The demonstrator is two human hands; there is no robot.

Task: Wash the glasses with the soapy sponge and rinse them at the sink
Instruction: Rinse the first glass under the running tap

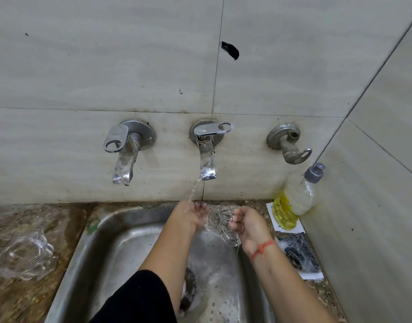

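A clear cut-pattern glass (217, 221) lies tilted on its side over the steel sink (121, 241), between both hands. My right hand (249, 227) grips it from the right, fingers curled round its side. My left hand (192, 214) touches its mouth end from the left, and the water stream (192, 191) from the middle tap (206, 157) falls on that hand. More clear glasses (25, 255) lie on the wet counter at the left. The dark soapy sponge (298, 252) rests on a white tray right of the sink.
A left tap (121, 148) and a worn right valve (288, 145) stick out of the tiled wall. A dish-soap bottle (300, 194) stands in the right corner beside a yellow scrubber (283, 213). The side wall closes in on the right. Foam lies around the sink drain (188, 287).
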